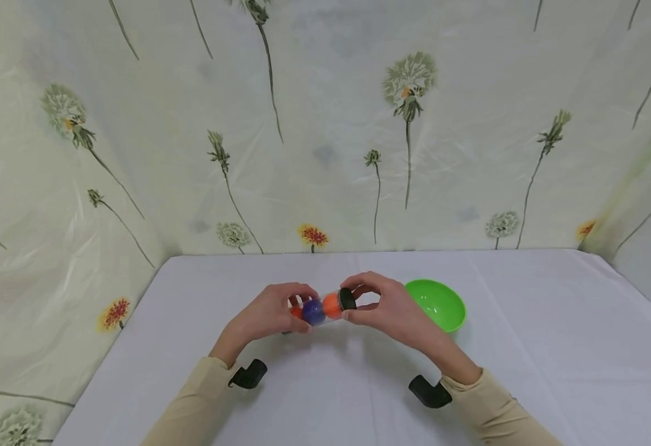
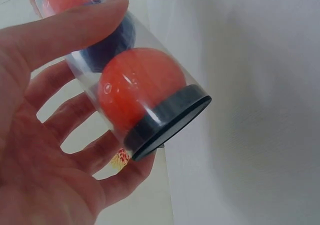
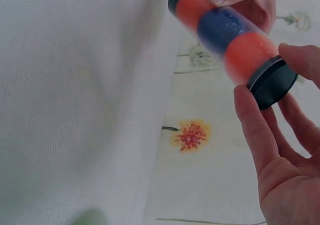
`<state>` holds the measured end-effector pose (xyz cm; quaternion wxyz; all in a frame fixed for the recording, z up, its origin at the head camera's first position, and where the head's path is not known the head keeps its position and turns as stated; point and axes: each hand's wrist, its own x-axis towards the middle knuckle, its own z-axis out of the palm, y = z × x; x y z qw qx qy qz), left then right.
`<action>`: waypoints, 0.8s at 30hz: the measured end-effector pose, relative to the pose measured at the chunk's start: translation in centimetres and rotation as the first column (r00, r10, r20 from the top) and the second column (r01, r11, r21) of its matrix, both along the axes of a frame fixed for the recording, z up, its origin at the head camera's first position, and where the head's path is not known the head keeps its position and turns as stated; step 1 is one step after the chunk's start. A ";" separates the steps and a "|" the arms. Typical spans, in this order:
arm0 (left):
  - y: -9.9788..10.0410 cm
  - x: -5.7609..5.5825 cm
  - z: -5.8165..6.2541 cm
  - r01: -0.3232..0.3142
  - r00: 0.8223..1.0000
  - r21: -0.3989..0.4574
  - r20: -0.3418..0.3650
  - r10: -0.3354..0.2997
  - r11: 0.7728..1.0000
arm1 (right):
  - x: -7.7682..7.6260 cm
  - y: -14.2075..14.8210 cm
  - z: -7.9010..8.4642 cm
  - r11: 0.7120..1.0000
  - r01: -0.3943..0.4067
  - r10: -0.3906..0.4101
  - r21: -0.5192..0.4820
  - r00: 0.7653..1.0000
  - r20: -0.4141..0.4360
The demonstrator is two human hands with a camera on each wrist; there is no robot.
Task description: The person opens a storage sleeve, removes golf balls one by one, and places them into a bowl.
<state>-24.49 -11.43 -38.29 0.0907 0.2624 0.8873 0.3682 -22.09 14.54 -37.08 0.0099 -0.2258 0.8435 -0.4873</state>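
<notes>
A clear plastic tube (image 3: 238,21) with a black cap on each end holds an orange ball (image 2: 142,85), a dark blue ball (image 1: 314,312) and a second orange ball (image 1: 332,305) in a row. My left hand (image 1: 279,310) grips the tube around its left part, thumb along the near side. At the other end, my right hand (image 1: 383,305) pinches the black cap (image 3: 276,82) between thumb and fingertips. Both hands hold the tube above the table, tilted with its right end higher in the head view.
A bright green bowl (image 1: 436,303) stands on the white-covered table (image 1: 531,347), just beyond my right wrist. Behind the table hangs a flower-printed sheet (image 1: 325,155). Black wrist mounts (image 1: 430,391) stick out from the sleeves.
</notes>
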 end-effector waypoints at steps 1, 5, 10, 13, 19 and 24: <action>0.0 0.0 0.0 0.001 1.000 0.000 0.001 -0.001 1.000 | 0.0 0.0 0.0 1.000 0.000 0.000 0.001 1.000 -0.002; 0.0 0.0 0.1 0.008 1.000 0.004 0.001 -0.008 1.000 | 0.0 0.1 0.1 1.000 0.001 -0.001 0.009 1.000 -0.001; -0.2 -0.1 -0.1 0.006 1.000 0.006 -0.010 -0.005 1.000 | 0.0 0.2 0.2 0.999 -0.021 0.021 -0.031 1.000 0.010; -0.4 0.0 0.0 -0.011 1.000 -0.007 -0.004 0.011 1.000 | -0.1 0.4 0.2 0.996 -0.035 0.038 -0.085 0.999 0.031; -0.5 0.1 0.4 -0.026 1.000 0.017 -0.001 0.026 1.000 | -0.2 1.2 0.1 0.984 -0.010 0.024 -0.178 0.997 0.077; -0.8 -0.2 0.1 -0.040 0.999 0.041 -0.012 0.041 0.998 | -0.3 1.6 -0.1 0.973 -0.023 0.045 -0.231 0.995 0.093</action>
